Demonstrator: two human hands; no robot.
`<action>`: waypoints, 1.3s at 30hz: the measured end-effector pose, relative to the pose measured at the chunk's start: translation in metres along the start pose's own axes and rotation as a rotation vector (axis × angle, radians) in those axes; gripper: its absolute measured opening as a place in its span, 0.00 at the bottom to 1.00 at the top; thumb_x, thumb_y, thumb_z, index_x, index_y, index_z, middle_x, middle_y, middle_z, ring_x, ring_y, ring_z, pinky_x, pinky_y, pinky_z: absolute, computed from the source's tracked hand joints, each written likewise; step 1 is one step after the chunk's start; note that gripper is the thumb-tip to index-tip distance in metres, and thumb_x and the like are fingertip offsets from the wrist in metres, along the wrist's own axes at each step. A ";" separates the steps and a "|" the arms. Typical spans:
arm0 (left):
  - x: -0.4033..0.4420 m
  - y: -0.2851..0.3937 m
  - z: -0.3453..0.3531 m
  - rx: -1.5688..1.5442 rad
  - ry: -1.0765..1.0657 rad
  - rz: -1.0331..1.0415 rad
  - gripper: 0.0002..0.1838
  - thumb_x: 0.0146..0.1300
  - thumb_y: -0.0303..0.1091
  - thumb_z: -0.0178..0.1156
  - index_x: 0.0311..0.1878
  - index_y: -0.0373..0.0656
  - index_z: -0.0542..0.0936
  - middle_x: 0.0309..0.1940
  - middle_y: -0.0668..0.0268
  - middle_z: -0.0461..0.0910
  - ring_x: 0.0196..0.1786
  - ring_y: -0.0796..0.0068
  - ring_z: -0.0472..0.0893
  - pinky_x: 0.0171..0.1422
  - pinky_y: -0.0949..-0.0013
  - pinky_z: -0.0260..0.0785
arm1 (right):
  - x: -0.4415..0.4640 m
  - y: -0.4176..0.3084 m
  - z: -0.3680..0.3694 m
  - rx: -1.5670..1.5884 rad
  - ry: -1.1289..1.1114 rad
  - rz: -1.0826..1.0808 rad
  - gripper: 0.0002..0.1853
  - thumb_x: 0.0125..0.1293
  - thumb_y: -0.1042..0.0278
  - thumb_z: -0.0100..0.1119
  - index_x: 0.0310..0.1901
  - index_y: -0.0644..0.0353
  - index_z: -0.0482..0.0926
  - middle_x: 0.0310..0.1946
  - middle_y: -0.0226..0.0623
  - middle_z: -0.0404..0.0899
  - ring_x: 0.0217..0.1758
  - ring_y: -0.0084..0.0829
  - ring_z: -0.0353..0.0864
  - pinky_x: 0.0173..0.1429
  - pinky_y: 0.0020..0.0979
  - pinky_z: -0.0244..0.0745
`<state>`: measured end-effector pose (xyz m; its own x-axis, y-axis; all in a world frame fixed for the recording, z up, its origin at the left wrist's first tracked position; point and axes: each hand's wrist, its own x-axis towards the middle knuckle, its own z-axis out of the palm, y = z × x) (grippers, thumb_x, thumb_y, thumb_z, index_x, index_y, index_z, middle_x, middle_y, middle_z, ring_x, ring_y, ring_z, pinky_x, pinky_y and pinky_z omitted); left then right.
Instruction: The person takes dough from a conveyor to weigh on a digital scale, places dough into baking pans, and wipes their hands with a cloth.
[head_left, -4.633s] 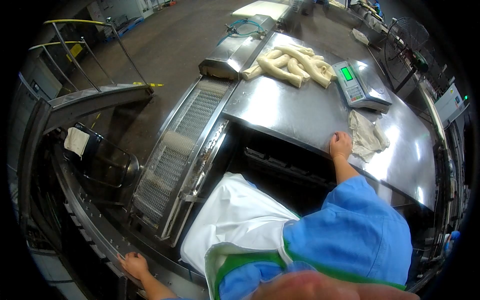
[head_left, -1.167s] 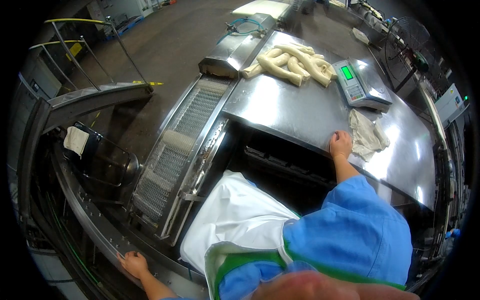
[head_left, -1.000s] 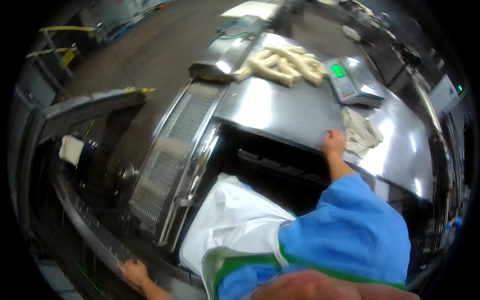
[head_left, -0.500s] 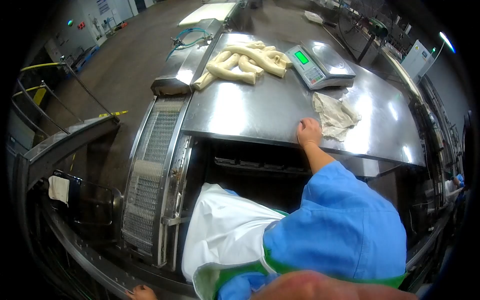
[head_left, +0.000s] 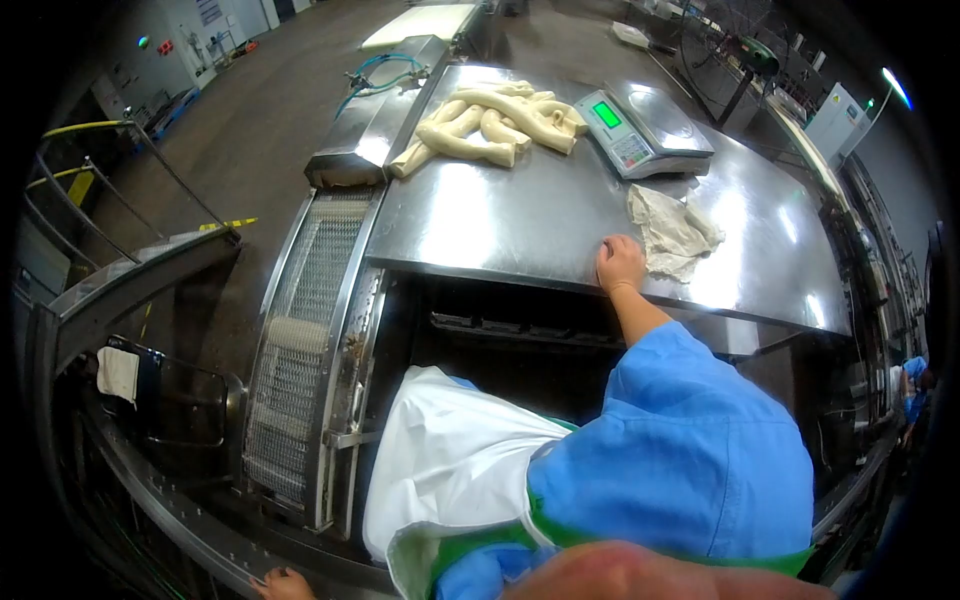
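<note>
My right hand [head_left: 622, 264] rests on the front edge of a steel table [head_left: 540, 215], its fingers curled in and nothing visible in them. Just right of it lies a crumpled beige cloth [head_left: 672, 232], close to the hand. Behind the cloth stands a digital scale [head_left: 645, 130] with a lit green display and a bare pan. Thick pale dough rolls [head_left: 470, 125] are heaped at the table's back left. Low at the bottom left, my left hand [head_left: 285, 584] is partly cut off by the frame, its fingers bent over a dark metal rail [head_left: 190, 525].
A chain-mesh conveyor [head_left: 300, 345] runs along the table's left side, under a steel housing [head_left: 365, 135] with blue hoses. Further left are a railing [head_left: 165, 175] and a chair [head_left: 185, 400] with a white cloth [head_left: 118, 375]. Another person [head_left: 912, 385] is at the far right.
The person at the far right shows more fully now. My hands, the cloth, the scale and the dough rolls keep their places; the view has shifted very slightly.
</note>
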<state>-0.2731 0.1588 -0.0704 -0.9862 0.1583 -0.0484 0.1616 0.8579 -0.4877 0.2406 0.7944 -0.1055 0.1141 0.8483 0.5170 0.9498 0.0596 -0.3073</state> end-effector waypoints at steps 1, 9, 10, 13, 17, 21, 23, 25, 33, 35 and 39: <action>0.001 -0.001 0.005 -0.001 0.030 0.007 0.12 0.63 0.39 0.55 0.40 0.49 0.86 0.45 0.69 0.85 0.57 0.73 0.77 0.80 0.54 0.35 | 0.000 0.002 0.003 0.008 0.054 -0.028 0.07 0.57 0.63 0.59 0.37 0.50 0.82 0.43 0.29 0.80 0.51 0.37 0.76 0.55 0.40 0.69; -0.016 0.007 -0.032 -0.081 0.055 -0.002 0.09 0.59 0.37 0.61 0.36 0.46 0.87 0.40 0.65 0.86 0.53 0.69 0.79 0.80 0.58 0.38 | 0.000 -0.002 -0.003 -0.011 0.006 -0.002 0.08 0.59 0.62 0.57 0.38 0.50 0.82 0.45 0.30 0.80 0.54 0.36 0.75 0.58 0.40 0.68; -0.017 0.007 -0.031 -0.097 0.072 -0.014 0.09 0.58 0.36 0.61 0.36 0.44 0.87 0.39 0.63 0.85 0.53 0.68 0.80 0.80 0.57 0.39 | 0.001 -0.003 -0.004 -0.017 -0.045 0.026 0.10 0.59 0.61 0.56 0.40 0.51 0.82 0.48 0.31 0.79 0.56 0.36 0.74 0.60 0.39 0.67; -0.016 0.003 -0.025 -0.147 0.119 0.006 0.09 0.57 0.35 0.61 0.36 0.43 0.87 0.38 0.61 0.85 0.52 0.65 0.80 0.80 0.56 0.41 | 0.001 -0.003 -0.004 -0.015 -0.058 0.026 0.10 0.60 0.61 0.56 0.41 0.51 0.82 0.49 0.31 0.79 0.57 0.35 0.73 0.61 0.39 0.67; -0.018 0.002 -0.029 -0.200 0.141 0.050 0.10 0.54 0.34 0.62 0.36 0.42 0.87 0.39 0.59 0.85 0.53 0.61 0.79 0.79 0.55 0.43 | 0.001 -0.001 -0.003 -0.009 -0.068 0.026 0.11 0.60 0.60 0.56 0.41 0.51 0.82 0.49 0.30 0.79 0.57 0.35 0.73 0.61 0.39 0.66; -0.022 0.004 -0.033 -0.182 0.163 0.031 0.10 0.54 0.35 0.62 0.36 0.43 0.87 0.39 0.60 0.85 0.53 0.61 0.79 0.79 0.55 0.45 | 0.001 0.001 -0.001 -0.010 -0.056 0.017 0.11 0.60 0.60 0.56 0.41 0.51 0.82 0.49 0.31 0.79 0.56 0.36 0.73 0.61 0.39 0.66; -0.018 0.005 -0.028 -0.170 0.146 -0.008 0.09 0.54 0.35 0.62 0.36 0.44 0.87 0.38 0.60 0.85 0.55 0.62 0.77 0.79 0.55 0.46 | 0.001 0.002 0.000 -0.015 -0.047 0.008 0.11 0.60 0.61 0.56 0.41 0.51 0.82 0.49 0.31 0.79 0.56 0.36 0.73 0.60 0.39 0.67; -0.020 0.006 -0.033 -0.147 0.139 -0.017 0.09 0.54 0.35 0.63 0.36 0.44 0.87 0.38 0.60 0.85 0.56 0.62 0.77 0.79 0.55 0.47 | 0.001 0.002 0.000 -0.013 -0.055 0.014 0.10 0.59 0.61 0.56 0.41 0.50 0.82 0.48 0.31 0.79 0.56 0.36 0.74 0.60 0.38 0.67; -0.024 0.007 -0.039 -0.133 0.112 -0.026 0.10 0.54 0.35 0.64 0.38 0.45 0.86 0.41 0.61 0.84 0.58 0.60 0.75 0.79 0.57 0.47 | 0.001 0.000 -0.002 -0.002 -0.019 0.010 0.10 0.58 0.62 0.57 0.40 0.50 0.82 0.47 0.31 0.80 0.55 0.36 0.74 0.59 0.38 0.68; -0.024 0.007 -0.040 -0.178 0.117 -0.028 0.09 0.54 0.34 0.64 0.37 0.45 0.86 0.42 0.61 0.84 0.62 0.58 0.72 0.77 0.56 0.51 | 0.001 -0.001 -0.003 0.007 -0.016 0.012 0.09 0.58 0.62 0.57 0.39 0.51 0.82 0.47 0.32 0.80 0.55 0.36 0.75 0.59 0.38 0.68; -0.030 0.010 -0.047 -0.213 0.159 -0.039 0.09 0.53 0.33 0.65 0.37 0.44 0.86 0.43 0.62 0.84 0.64 0.56 0.70 0.75 0.54 0.55 | 0.000 -0.001 -0.003 0.004 -0.012 0.001 0.09 0.58 0.62 0.57 0.39 0.51 0.82 0.47 0.32 0.79 0.55 0.36 0.75 0.59 0.39 0.68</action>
<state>-0.2399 0.1859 -0.0330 -0.9766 0.1837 0.1121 0.1444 0.9456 -0.2916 0.2406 0.7931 -0.1029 0.1112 0.8549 0.5067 0.9484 0.0610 -0.3111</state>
